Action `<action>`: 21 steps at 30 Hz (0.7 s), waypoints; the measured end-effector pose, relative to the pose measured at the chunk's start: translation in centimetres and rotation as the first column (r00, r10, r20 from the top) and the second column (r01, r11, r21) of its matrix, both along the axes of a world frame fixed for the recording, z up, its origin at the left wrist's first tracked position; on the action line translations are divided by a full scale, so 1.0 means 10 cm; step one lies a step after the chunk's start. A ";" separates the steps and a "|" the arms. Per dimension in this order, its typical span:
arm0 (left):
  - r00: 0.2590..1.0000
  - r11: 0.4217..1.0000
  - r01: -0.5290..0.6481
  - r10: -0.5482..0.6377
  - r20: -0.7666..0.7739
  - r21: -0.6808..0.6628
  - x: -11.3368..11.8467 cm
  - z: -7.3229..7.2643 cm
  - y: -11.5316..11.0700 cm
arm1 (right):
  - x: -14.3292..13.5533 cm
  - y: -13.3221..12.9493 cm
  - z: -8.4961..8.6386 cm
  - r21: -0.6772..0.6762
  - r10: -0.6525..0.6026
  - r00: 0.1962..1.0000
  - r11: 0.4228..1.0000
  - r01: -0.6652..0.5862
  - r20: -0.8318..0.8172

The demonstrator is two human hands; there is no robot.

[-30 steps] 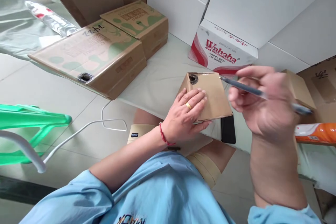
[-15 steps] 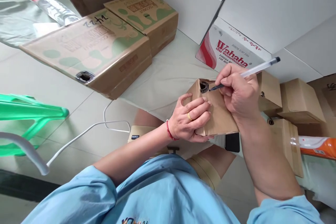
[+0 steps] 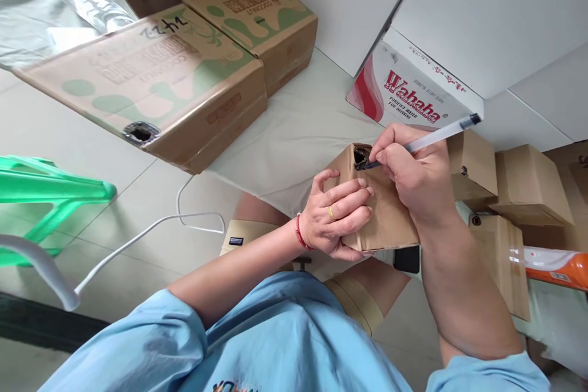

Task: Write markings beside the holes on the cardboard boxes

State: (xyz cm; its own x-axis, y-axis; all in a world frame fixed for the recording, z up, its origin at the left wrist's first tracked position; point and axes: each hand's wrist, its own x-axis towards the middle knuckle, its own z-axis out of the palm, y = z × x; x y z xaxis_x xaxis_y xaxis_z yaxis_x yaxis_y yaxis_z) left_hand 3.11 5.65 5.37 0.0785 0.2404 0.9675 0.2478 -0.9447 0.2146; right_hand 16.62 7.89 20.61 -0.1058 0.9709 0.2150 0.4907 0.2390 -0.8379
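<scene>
A small brown cardboard box (image 3: 390, 217) sits in front of me, with a dark-edged hole (image 3: 362, 158) near its top corner. My left hand (image 3: 337, 214) is wrapped over the box's left side, fingers on the top face and thumb by the lower edge. In my right hand (image 3: 408, 171) is a pen (image 3: 443, 135) with a clear barrel and a black end, pinched in a writing grip. Its tip touches or lies right at the hole's edge; the exact contact is too small to tell.
Two larger coconut cartons (image 3: 184, 73) stand at left on the cloth-covered table (image 3: 294, 128). Behind the small box is a Wahaha carton (image 3: 408, 86). Several brown boxes (image 3: 528, 187) crowd the right, beside an orange-and-white package (image 3: 558, 266). A green stool (image 3: 55, 180) is on the floor.
The pen tip has moved a little left, from the box face beside the hole to the hole's edge. My left hand keeps its hold, and the whole view has shifted slightly.
</scene>
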 end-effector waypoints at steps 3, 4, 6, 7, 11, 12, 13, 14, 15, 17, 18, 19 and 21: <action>1.000 1.000 0.010 -0.010 0.004 -0.002 0.00 -0.01 0.00 | 0.00 0.01 -0.02 0.030 -0.041 0.999 0.999 0.041 -0.004; 1.000 1.000 0.014 -0.014 0.004 -0.002 0.00 -0.02 0.00 | 0.00 0.02 -0.03 0.042 -0.059 0.998 0.997 0.059 -0.010; 1.000 1.000 0.020 -0.020 0.003 -0.004 0.00 -0.03 0.00 | 0.00 0.03 -0.04 0.062 -0.095 0.995 0.993 0.097 -0.031; 1.000 1.000 0.022 -0.022 0.000 -0.008 0.00 -0.04 -0.01 | 0.01 0.04 -0.05 0.067 -0.113 0.993 0.991 0.116 -0.041; 0.999 0.999 0.031 -0.031 -0.016 -0.017 0.00 -0.08 -0.01 | 0.02 0.06 -0.08 0.076 -0.156 0.986 0.984 0.161 -0.062; 0.999 0.999 0.033 -0.033 -0.016 -0.017 0.00 -0.09 -0.01 | 0.02 0.06 -0.08 0.080 -0.161 0.985 0.983 0.166 -0.066; 0.999 0.999 0.035 -0.035 -0.015 -0.018 0.00 -0.09 -0.01 | 0.02 0.07 -0.09 0.085 -0.165 0.984 0.982 0.171 -0.069; 0.999 0.999 0.036 -0.036 -0.014 -0.017 0.00 -0.08 -0.01 | 0.03 0.07 -0.09 0.091 -0.168 0.983 0.981 0.174 -0.072; 0.999 0.999 0.034 -0.034 -0.012 -0.014 0.01 -0.07 -0.01 | 0.03 0.08 -0.10 0.098 -0.168 0.983 0.980 0.175 -0.075; 1.000 1.000 0.018 -0.018 -0.006 -0.007 0.01 -0.05 0.00 | 0.04 0.09 -0.12 0.119 -0.160 0.984 0.978 0.169 -0.083; 1.000 1.000 0.005 -0.005 -0.002 -0.002 0.01 -0.04 0.00 | 0.05 0.09 -0.13 0.132 -0.153 0.984 0.978 0.164 -0.087; 1.000 1.000 -0.008 0.008 0.003 0.001 0.01 -0.03 0.00 | 0.05 0.10 -0.14 0.147 -0.148 0.985 0.976 0.161 -0.091; 1.000 1.000 -0.026 0.026 0.005 0.003 0.01 -0.03 0.00 | 0.05 0.10 -0.14 0.162 -0.141 0.986 0.975 0.155 -0.093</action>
